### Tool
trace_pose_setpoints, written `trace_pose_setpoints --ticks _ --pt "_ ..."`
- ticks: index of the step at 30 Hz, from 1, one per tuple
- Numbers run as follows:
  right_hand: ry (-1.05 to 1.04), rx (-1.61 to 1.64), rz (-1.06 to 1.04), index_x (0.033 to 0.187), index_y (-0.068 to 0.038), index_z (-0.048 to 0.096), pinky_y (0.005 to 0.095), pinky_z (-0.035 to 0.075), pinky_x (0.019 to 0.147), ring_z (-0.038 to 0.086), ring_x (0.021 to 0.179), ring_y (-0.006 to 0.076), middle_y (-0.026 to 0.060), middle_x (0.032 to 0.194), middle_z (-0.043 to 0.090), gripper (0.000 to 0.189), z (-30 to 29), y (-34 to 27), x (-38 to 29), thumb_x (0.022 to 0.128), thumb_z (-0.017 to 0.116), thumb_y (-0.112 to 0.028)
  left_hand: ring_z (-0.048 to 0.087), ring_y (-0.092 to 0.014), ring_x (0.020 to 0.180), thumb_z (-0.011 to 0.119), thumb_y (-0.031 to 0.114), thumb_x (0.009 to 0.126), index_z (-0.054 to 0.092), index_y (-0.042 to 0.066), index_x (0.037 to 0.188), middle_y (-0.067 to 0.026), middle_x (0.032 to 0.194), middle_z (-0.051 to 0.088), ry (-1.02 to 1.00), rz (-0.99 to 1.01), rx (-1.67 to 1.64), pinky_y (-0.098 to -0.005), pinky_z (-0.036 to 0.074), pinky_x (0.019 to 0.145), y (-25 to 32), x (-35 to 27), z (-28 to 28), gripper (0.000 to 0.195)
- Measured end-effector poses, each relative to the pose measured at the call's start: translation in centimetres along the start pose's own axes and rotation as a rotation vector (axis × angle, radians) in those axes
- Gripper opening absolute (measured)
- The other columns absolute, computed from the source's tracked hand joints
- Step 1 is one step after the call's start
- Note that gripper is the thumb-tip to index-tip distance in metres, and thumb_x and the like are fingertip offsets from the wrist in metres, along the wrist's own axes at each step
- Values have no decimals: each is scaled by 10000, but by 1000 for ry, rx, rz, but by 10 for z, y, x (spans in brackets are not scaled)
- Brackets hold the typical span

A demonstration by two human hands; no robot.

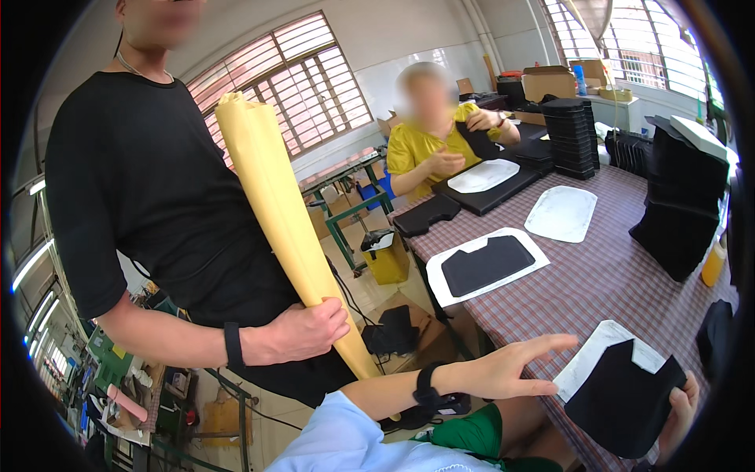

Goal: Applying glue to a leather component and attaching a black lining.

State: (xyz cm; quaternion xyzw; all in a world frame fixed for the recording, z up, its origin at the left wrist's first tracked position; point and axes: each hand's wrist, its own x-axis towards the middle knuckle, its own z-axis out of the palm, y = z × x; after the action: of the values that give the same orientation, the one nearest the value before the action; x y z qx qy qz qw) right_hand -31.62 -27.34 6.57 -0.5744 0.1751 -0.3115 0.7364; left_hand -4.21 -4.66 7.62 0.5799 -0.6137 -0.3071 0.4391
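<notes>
My left hand reaches out over the near edge of the table with its fingers apart and nothing in them. Its fingertips are close to a white sheet that lies partly under a black cut piece with a notch in its top edge. At the lower right my right hand holds the right edge of this black piece between thumb and fingers; part of the hand is hidden. Farther along the table, another black notched piece lies on a white sheet, and a bare white sheet lies beside them.
A person in black stands at the left, holding a tall yellow roll. Across the checked tablecloth, a person in yellow handles a black piece. Black stacks and a bottle of yellow liquid stand on the right.
</notes>
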Motion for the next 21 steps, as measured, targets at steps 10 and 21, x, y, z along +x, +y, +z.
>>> trace_pose_setpoints --ticks 10,21 --pt "-53 75 -64 857 -34 482 246 491 655 579 697 117 72 774 596 146 16 3 -15 806 552 -152 432 -249 1204 720 301 792 195 -4 1417 -193 1313 412 -301 -72 -485 -348 328 1038 -2 71 59 872" --pt "104 59 -60 877 -52 486 195 466 646 549 676 69 19 728 556 70 27 -4 -3 862 500 -120 562 -89 958 643 123 864 535 -21 1133 -35 1073 612 -309 -275 -803 -242 453 876 -17 50 57 324"
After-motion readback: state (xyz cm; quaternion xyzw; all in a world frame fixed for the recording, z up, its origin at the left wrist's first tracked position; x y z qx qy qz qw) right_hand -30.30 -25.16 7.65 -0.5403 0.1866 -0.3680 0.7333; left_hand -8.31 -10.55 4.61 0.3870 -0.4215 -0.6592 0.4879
